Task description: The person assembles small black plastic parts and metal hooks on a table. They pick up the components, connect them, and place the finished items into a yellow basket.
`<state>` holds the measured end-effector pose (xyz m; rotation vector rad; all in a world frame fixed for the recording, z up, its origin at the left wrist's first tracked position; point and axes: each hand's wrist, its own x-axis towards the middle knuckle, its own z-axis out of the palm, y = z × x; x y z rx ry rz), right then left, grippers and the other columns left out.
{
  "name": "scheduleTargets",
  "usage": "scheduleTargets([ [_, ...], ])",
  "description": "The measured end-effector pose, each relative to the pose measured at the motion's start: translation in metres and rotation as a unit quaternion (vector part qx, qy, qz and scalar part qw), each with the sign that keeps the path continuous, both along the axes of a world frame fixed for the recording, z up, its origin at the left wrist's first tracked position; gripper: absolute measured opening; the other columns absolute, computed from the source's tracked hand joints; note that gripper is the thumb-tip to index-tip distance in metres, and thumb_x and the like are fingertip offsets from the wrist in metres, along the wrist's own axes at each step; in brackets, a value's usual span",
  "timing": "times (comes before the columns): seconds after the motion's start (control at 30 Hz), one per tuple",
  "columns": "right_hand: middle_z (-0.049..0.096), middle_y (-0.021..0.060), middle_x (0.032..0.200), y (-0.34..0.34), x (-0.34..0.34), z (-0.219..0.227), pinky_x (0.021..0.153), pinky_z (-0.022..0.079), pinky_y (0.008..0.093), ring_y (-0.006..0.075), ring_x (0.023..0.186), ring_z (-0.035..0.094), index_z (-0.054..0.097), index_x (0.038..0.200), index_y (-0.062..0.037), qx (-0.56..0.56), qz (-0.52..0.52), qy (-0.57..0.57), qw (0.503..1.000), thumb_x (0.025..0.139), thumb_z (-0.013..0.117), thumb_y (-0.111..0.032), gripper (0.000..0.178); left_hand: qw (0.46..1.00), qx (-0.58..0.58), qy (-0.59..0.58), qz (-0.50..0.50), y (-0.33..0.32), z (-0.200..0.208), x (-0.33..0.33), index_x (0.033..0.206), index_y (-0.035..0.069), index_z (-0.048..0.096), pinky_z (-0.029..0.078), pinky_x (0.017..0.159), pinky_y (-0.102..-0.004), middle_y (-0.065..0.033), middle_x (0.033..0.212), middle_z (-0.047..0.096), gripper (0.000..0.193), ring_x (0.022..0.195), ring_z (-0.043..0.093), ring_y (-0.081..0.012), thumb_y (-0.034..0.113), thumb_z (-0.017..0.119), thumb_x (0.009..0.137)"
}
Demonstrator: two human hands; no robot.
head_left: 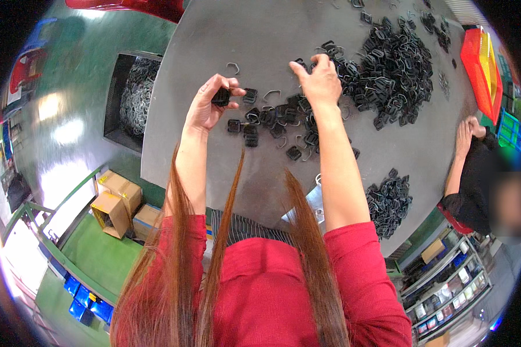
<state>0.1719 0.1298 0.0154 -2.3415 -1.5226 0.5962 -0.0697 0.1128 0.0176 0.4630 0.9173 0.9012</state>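
Observation:
My left hand [205, 107] is closed around a small black plastic buckle [220, 97], held just above the grey table [185, 40]. More such black pieces [272, 115] lie loosely scattered to its right, mixed with thin bent metal wire hooks [271, 93]. My right hand [319, 84] reaches over the left edge of the large heap of black buckles [396, 69], thumb and fingers apart. Black pieces show close to its fingertips; whether it touches them I cannot tell. A single wire hook [233, 67] lies beyond my left hand.
A smaller pile of dark parts [389, 199] lies near right. Beside the table's left edge stands a dark bin of metal wires [139, 92]. A co-worker's hands [468, 134] rest at the right edge near a red-yellow container [481, 72]. Cardboard boxes [118, 194] stand lower left.

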Motion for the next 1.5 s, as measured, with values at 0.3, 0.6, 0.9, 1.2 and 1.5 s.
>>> scheduleTargets([
  [0.3,0.058,0.0072,0.07,-0.007,0.014,-0.026,0.06,0.048,0.0329,0.0217,0.07,0.062,0.056,0.081,-0.0039,-0.018,0.045,0.18,0.983,0.071,0.074,-0.029,0.032,0.714,0.214,0.643,-0.174,-0.015,-0.04,0.045,0.09,0.005,0.06,0.044,0.059,-0.0331,-0.0055,0.065,0.056,0.039,0.062,0.056,-0.0188,0.036,0.074,0.07],
  [0.6,0.061,0.0044,0.093,-0.067,-0.001,0.001,0.059,0.044,0.0265,0.0168,0.08,0.061,0.056,0.101,-0.0079,-0.128,0.022,0.553,0.823,0.075,0.066,-0.014,0.029,0.992,0.018,-0.041,-0.122,-0.015,0.016,-0.022,0.094,0.006,0.058,0.045,0.048,-0.0198,-0.0071,0.094,0.057,0.018,0.078,0.061,-0.0163,0.023,0.058,0.087],
  [0.9,0.059,0.0023,0.081,-0.093,-0.005,0.005,0.052,0.043,0.0255,0.0155,0.076,0.059,0.058,0.084,-0.0085,-0.146,-0.081,0.588,0.791,0.073,0.068,-0.015,0.016,0.685,0.239,0.646,-0.239,-0.046,-0.016,0.034,0.082,0.007,0.065,0.047,0.071,-0.0369,-0.0108,0.08,0.063,0.03,0.079,0.061,-0.026,0.034,0.072,0.071],
  [1.2,0.064,0.0142,0.087,-0.054,0.021,-0.003,0.071,0.045,0.0365,0.0267,0.085,0.061,0.056,0.097,-0.007,-0.027,0.132,0.178,0.975,0.079,0.061,-0.02,0.023,0.754,0.251,0.578,-0.182,-0.041,-0.005,0.027,0.084,0.008,0.063,0.046,0.062,-0.0321,-0.0073,0.075,0.061,0.025,0.066,0.057,-0.0206,0.029,0.07,0.074],
  [1.5,0.063,0.0169,0.09,-0.042,-0.006,0.002,0.064,0.052,0.0418,0.0331,0.078,0.065,0.047,0.102,-0.0085,-0.105,0.332,-0.15,0.925,0.085,0.045,-0.012,0.017,0.71,0.276,0.588,-0.271,-0.051,-0.001,0.059,0.085,0.009,0.062,0.046,0.069,-0.0346,-0.0065,0.081,0.059,0.024,0.077,0.059,-0.0253,0.027,0.071,0.072],
])
